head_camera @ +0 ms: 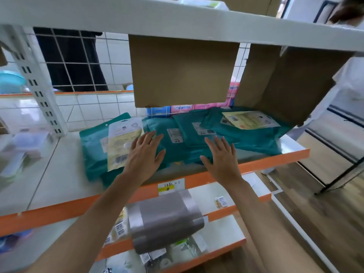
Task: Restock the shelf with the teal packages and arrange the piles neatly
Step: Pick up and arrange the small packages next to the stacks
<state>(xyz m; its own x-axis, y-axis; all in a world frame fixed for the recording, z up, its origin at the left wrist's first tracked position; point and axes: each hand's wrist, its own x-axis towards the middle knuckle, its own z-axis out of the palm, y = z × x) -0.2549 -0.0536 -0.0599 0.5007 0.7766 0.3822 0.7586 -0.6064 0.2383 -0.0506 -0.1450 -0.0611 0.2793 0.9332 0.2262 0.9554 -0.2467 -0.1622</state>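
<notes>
We have both hands out over the teal packages (183, 148), which lie in loose, overlapping piles across the orange-edged shelf (275, 160), the rightmost reaching the cardboard box (291, 85) at far right. Left hand (145, 154) and right hand (221, 157) are flat, fingers straight and spread, gripping nothing. We cannot tell whether the palms touch the packages.

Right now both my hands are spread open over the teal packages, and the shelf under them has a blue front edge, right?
Not quite: the head view shows the shelf's front edge is orange, not blue. The left hand and right hand are spread open over the teal packages.
</notes>
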